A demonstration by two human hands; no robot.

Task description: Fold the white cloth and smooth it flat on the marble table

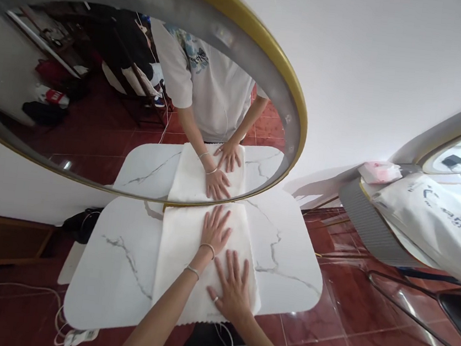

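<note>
- Fingers spread and pressed flat on both sides: the left hand (215, 235) lies palm down on the white cloth (174, 261), with nothing gripped.
- Right hand (235, 293) next, fanned even wider, thumb well out, also palm down and holding nothing, closer to the near edge of the table (109, 287).
- Look at the spacing: left reaches farther toward the far edge, right sits nearer the body, just beside it.
- Two bracelets (192, 271) ring the left wrist, and a ring (216, 299) shows on the right hand.
- And the cloth! Laid out flat through the middle of the table, it runs from the far edge down to the near edge, its near end finished in a zigzag trim.
- Grey veins streak the white table on either side, out toward its rounded corners.
- Up over the far edge looms a gold-rimmed mirror (300, 109), catching both hands and the cloth in its glass.
- Down on the red floor (333, 329), a white power strip (81, 337) lies off the near left corner.
- Across to the right, a printed white bag (438, 213) rests on a ribbed grey table (368, 227), with a pink packet (379, 172) near its far edge.
</note>
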